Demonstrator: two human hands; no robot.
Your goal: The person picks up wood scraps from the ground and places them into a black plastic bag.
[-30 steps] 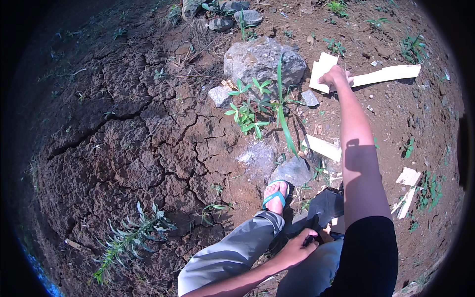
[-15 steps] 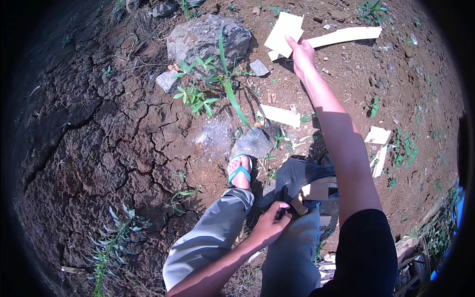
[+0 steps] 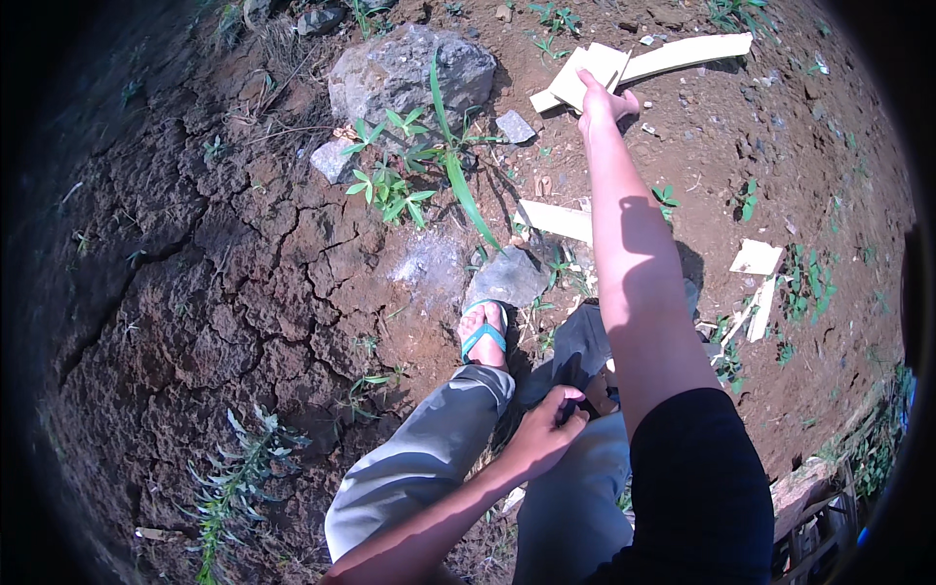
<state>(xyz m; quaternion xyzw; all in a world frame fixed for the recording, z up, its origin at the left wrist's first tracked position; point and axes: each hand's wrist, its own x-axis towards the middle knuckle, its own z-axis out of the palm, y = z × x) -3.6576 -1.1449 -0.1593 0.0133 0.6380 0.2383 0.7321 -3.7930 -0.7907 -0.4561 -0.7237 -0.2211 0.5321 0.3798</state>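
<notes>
At the far right of centre, my right hand [image 3: 601, 101] is closed on a small stack of flat, pale wood pieces [image 3: 602, 66]. Its thumb lies on top, while the fingers beneath are partly hidden. Under and beside the stack, a long pale strip [image 3: 687, 56] lies on the soil. Low in the middle, my left hand [image 3: 546, 434] grips the gathered edge of a dark bag [image 3: 579, 339] between my legs. The bag's mouth is mostly hidden behind my right forearm.
A pale slat [image 3: 558, 220] lies nearer on the soil, and more scraps [image 3: 757, 257] lie at the right. A large grey rock [image 3: 411, 78] and leafy weeds [image 3: 390, 191] stand ahead. My sandalled foot [image 3: 484, 336] is beside a flat stone [image 3: 507, 277]. Cracked earth spreads left.
My right hand has shifted slightly right and nearer with the wood pieces, which now sit over the long strip. My right forearm now covers more of the bag. The left hand keeps its grip.
</notes>
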